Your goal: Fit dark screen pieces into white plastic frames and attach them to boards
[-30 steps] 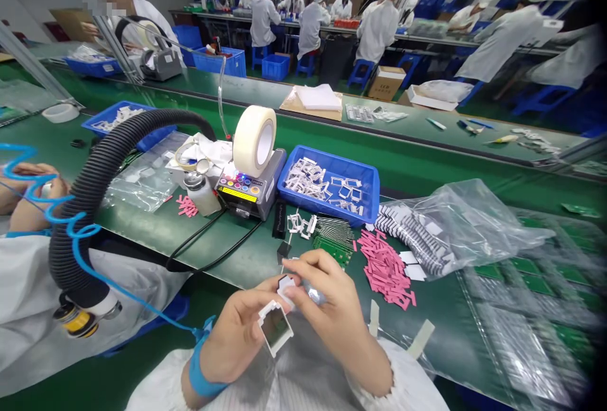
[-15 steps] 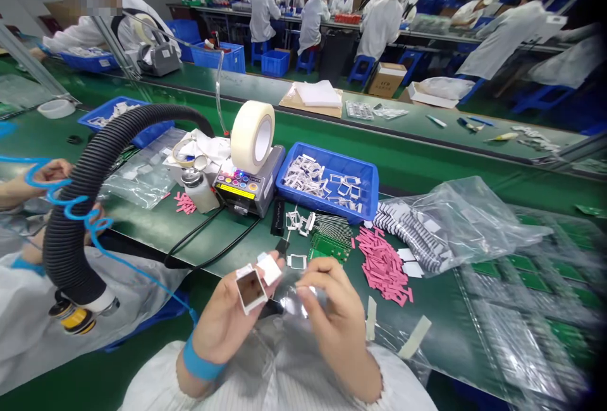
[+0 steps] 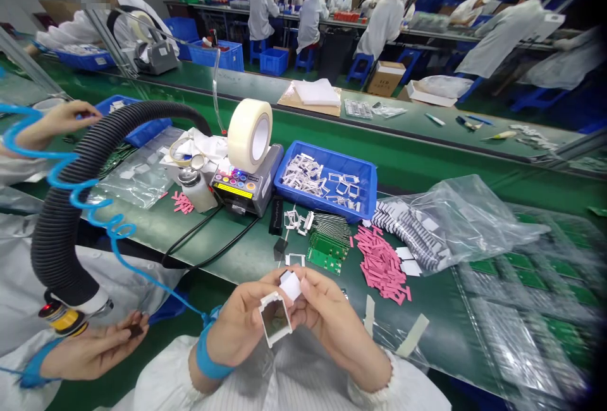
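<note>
My left hand (image 3: 237, 322) is closed on a white frame (image 3: 279, 339) with a dark, shiny panel inside it, tilted in front of my chest. A small white square piece (image 3: 290, 286) stands just behind the frame's upper edge. My right hand (image 3: 334, 313) meets the left and pinches this piece at its right side between thumb and fingers. Whether the piece is joined to the frame is hidden by my fingers. Just beyond my hands, another white frame (image 3: 295, 260) lies on the green table beside green circuit boards (image 3: 327, 250).
A blue tray (image 3: 327, 203) holds white frames. Left of it stand a tape dispenser (image 3: 239, 186) and a pump bottle (image 3: 196, 190). Pink strips (image 3: 379, 265) and a plastic bag (image 3: 488, 221) lie right. A black hose (image 3: 57, 221) and a co-worker's hand (image 3: 102, 344) are at left.
My right hand has moved left and taken hold of the white square piece; before, it was apart from my left hand. The frame has shifted right and down. The co-worker's hands have moved.
</note>
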The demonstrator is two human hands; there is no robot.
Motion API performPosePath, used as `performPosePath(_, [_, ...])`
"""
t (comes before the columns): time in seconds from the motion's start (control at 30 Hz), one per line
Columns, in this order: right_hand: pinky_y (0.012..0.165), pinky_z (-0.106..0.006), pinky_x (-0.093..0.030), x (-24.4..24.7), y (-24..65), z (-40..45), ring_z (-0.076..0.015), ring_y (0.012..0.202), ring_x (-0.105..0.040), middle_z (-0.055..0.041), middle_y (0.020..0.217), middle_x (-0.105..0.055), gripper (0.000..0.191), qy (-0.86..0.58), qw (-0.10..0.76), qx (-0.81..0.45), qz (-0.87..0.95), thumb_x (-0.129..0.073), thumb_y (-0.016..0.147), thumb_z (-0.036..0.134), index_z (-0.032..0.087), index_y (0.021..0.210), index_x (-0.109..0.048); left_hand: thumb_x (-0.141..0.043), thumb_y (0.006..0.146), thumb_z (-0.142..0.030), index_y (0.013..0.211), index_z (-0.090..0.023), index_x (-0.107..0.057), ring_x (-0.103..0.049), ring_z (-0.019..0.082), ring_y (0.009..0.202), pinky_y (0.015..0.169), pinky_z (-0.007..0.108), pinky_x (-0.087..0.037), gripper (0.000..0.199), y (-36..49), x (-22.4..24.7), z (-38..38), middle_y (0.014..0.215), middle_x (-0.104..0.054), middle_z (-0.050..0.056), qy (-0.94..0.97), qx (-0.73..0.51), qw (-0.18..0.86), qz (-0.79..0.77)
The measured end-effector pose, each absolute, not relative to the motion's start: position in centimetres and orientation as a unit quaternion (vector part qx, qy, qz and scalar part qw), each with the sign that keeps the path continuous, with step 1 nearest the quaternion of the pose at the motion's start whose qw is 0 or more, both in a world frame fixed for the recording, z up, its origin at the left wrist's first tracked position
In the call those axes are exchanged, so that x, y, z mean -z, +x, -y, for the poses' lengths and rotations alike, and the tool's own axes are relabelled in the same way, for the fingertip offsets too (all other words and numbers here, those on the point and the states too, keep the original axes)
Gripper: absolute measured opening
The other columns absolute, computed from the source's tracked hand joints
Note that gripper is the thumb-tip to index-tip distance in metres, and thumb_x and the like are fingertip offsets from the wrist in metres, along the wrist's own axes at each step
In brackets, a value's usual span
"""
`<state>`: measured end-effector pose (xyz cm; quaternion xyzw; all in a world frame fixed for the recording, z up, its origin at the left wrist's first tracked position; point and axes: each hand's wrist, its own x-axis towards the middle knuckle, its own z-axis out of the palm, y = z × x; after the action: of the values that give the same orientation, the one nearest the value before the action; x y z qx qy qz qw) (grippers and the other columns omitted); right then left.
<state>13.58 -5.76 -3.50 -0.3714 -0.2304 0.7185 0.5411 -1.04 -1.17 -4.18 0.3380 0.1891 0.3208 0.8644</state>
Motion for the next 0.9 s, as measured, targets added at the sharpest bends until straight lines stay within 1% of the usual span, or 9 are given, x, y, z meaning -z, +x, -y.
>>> performPosePath(0.1, [0.054, -0.013, -0.051, 2.8, 13.5, 5.3, -0.0053, 0.056, -0.061, -0.0014, 0.071, -0.066, 0.026, -0.300, 0.550, -0.768, 0.136, -0.066, 0.083, 0.034, 0.014, 0.098, -0.063, -0.072, 0.062, -0.056, 0.078, -0.016, -0.073, -0.056, 0.014, 0.072, 0.063, 0.026, -0.047, 0.044, -0.6, 4.1, 1.0, 0.105, -0.059, 0.009, 0.345, -0.317, 0.865, -0.177])
performPosePath(0.2, [0.056, -0.013, -0.053, 3.1, 13.7, 5.1, -0.0062, 0.059, -0.064, -0.0021, 0.072, -0.068, 0.024, -0.281, 0.554, -0.781, 0.068, -0.071, 0.080, 0.030, 0.014, 0.096, -0.064, -0.072, 0.063, -0.056, 0.079, -0.017, -0.073, -0.059, 0.020, 0.085, 0.074, 0.030, -0.048, 0.042, -0.5, 4.1, 0.9, 0.115, -0.056, 0.011, 0.341, -0.318, 0.865, -0.183])
performPosePath(0.37, [0.055, -0.016, -0.054, 3.4, 13.9, 5.1, -0.0091, 0.058, -0.065, -0.0044, 0.070, -0.069, 0.032, -0.297, 0.532, -0.793, 0.015, -0.073, 0.076, 0.037, 0.014, 0.095, -0.063, -0.071, 0.065, -0.053, 0.084, -0.018, -0.073, -0.059, 0.027, 0.098, 0.085, 0.038, -0.047, 0.040, -0.6, 4.3, 1.0, 0.126, -0.052, 0.012, 0.328, -0.313, 0.873, -0.178])
performPosePath(0.5, [0.052, -0.014, -0.051, 2.8, 14.2, 5.3, -0.0065, 0.056, -0.062, -0.0004, 0.067, -0.067, 0.024, -0.343, 0.538, -0.768, 0.060, -0.074, 0.074, 0.034, 0.017, 0.089, -0.066, -0.071, 0.067, -0.049, 0.087, -0.018, -0.072, -0.060, 0.026, 0.096, 0.087, 0.038, -0.046, 0.037, -0.6, 4.5, 0.8, 0.112, -0.063, 0.012, 0.306, -0.324, 0.880, -0.165])
performPosePath(0.57, [0.052, -0.015, -0.051, 2.4, 14.5, 5.4, -0.0080, 0.060, -0.063, -0.0011, 0.072, -0.069, 0.019, -0.406, 0.582, -0.685, 0.167, -0.074, 0.074, 0.035, 0.019, 0.081, -0.067, -0.071, 0.069, -0.046, 0.097, -0.020, -0.071, -0.060, 0.024, 0.098, 0.090, 0.036, -0.044, 0.038, -0.5, 4.6, 0.8, 0.105, -0.067, 0.009, 0.278, -0.349, 0.877, -0.181])
performPosePath(0.63, [0.061, -0.022, -0.054, 1.8, 14.7, 5.6, -0.0124, 0.069, -0.066, -0.0021, 0.079, -0.072, 0.009, -0.479, 0.611, -0.521, 0.354, -0.072, 0.076, 0.030, 0.022, 0.079, -0.069, -0.072, 0.070, -0.042, 0.101, -0.022, -0.070, -0.060, 0.021, 0.099, 0.091, 0.033, -0.044, 0.038, -0.5, 4.8, 0.8, 0.104, -0.069, 0.007, 0.245, -0.370, 0.872, -0.205])
performPosePath(0.67, [0.066, -0.027, -0.055, 1.6, 14.8, 5.6, -0.0148, 0.074, -0.067, -0.0024, 0.083, -0.072, 0.005, -0.504, 0.602, -0.420, 0.455, -0.071, 0.076, 0.025, 0.024, 0.081, -0.070, -0.074, 0.069, -0.041, 0.101, -0.023, -0.070, -0.061, 0.019, 0.098, 0.089, 0.030, -0.045, 0.037, -0.5, 4.9, 0.9, 0.103, -0.070, 0.006, 0.230, -0.376, 0.871, -0.216])
performPosePath(0.77, [0.073, -0.035, -0.054, 0.9, 14.4, 5.6, -0.0188, 0.083, -0.066, -0.0038, 0.093, -0.073, 0.016, -0.527, 0.515, -0.152, 0.659, -0.066, 0.078, 0.014, 0.024, 0.090, -0.070, -0.078, 0.065, -0.035, 0.097, -0.024, -0.071, -0.063, 0.013, 0.088, 0.080, 0.023, -0.047, 0.035, -0.3, 5.0, 1.1, 0.095, -0.073, 0.002, 0.185, -0.382, 0.872, -0.242])
performPosePath(0.9, [0.068, -0.035, -0.053, 0.9, 13.4, 5.4, -0.0199, 0.084, -0.062, -0.0047, 0.095, -0.072, 0.011, -0.552, 0.449, -0.015, 0.702, -0.064, 0.081, 0.015, 0.020, 0.089, -0.069, -0.081, 0.062, -0.031, 0.097, -0.024, -0.071, -0.065, 0.011, 0.082, 0.076, 0.021, -0.049, 0.037, -0.1, 4.9, 1.4, 0.090, -0.074, 0.000, 0.143, -0.381, 0.875, -0.264])
